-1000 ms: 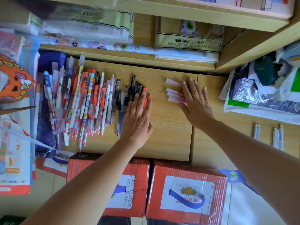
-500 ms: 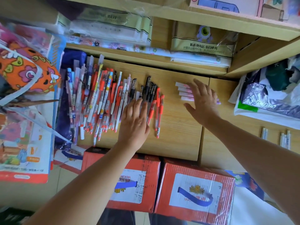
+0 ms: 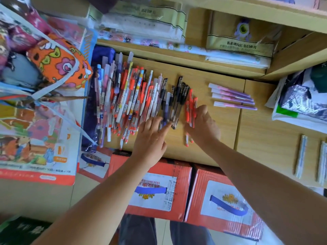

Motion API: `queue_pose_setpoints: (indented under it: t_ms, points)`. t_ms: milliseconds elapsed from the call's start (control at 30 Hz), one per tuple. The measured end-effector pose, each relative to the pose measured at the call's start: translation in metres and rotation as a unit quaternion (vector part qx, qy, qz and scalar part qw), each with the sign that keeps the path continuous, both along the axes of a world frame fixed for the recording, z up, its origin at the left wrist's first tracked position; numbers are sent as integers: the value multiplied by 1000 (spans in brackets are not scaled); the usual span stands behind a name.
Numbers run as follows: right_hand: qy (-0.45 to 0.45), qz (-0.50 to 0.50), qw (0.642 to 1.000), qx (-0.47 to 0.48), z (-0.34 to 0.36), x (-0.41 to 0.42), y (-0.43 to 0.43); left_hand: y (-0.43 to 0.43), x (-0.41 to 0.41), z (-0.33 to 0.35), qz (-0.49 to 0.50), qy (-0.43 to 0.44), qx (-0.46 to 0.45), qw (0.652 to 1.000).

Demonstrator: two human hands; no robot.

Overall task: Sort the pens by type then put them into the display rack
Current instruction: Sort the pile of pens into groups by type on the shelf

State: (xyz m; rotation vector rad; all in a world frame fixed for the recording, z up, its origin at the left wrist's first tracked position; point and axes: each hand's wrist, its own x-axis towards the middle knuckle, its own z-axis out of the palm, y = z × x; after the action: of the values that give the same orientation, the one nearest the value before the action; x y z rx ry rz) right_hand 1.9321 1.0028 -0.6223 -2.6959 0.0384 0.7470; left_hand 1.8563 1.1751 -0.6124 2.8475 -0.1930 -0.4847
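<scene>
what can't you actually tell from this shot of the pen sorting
All from the head view:
- Whether the right hand grips or only presses the red pens: its own back hides the fingertips.
- The print on the pens in the mixed pile: too small and blurred.
- The full count of the white pens at the right: the frame edge cuts them off.
- Where the display rack is: nothing here can be picked out as one.

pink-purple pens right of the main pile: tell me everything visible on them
Four slim pink-purple pens lie flat on the wooden desktop, side by side and roughly parallel, the lowest one slightly apart. Each has a pale whitish end at the left and a purple end at the right, and slopes a little down to the right. They look like plastic. They sit clear of the main pile, and nothing touches them.
</scene>
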Motion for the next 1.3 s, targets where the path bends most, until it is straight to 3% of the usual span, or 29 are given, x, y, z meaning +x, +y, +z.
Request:
queue_pose_setpoints:
  t_ms: [300,467,600,700,1033,1233,1300]
  points:
    - [-50,18,996,77,12,8,8,25,-5,19,85,-105,41,990]
    - [-107,-27,984,139,23,12,52,53,1,28,190,-99,74,974]
    - [-37,69,976,202,29,11,87,71,0,21,203,-65,57,975]
    - [-11,147,980,134,23,8,103,77,-2,19,192,-62,33,979]
    - [-42,76,993,78,11,18,95,83,5,18,181,-95,-11,979]
    - [-39,5,995,88,12,17,90,82,10,21,175,-88,-31,980]
    - [-26,-36,990,136,15,18,84,82,12,21,174,-87,-46,980]
